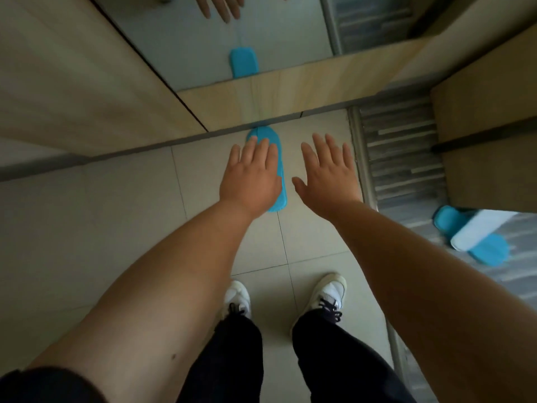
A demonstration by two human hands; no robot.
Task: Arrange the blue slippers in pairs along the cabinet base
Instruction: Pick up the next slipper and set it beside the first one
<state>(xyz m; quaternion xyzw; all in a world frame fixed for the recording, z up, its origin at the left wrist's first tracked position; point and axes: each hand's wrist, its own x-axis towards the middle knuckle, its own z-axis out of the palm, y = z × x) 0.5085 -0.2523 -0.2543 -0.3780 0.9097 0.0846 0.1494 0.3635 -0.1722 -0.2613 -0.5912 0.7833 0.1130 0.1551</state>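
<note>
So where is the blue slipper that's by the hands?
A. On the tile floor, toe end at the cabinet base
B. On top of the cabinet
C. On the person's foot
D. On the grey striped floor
A: the blue slipper lies flat on the pale tile floor, its far end at the cabinet base, partly under the left hand.

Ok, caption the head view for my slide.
Left hand over a blue slipper at the cabinet base; right hand open beside it.

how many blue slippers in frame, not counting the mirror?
2. One blue slipper lies on the tile, toe against the cabinet base, partly under the left hand. A second slipper with a white strap sits far right on the striped mat. Others may be out of view.
</note>
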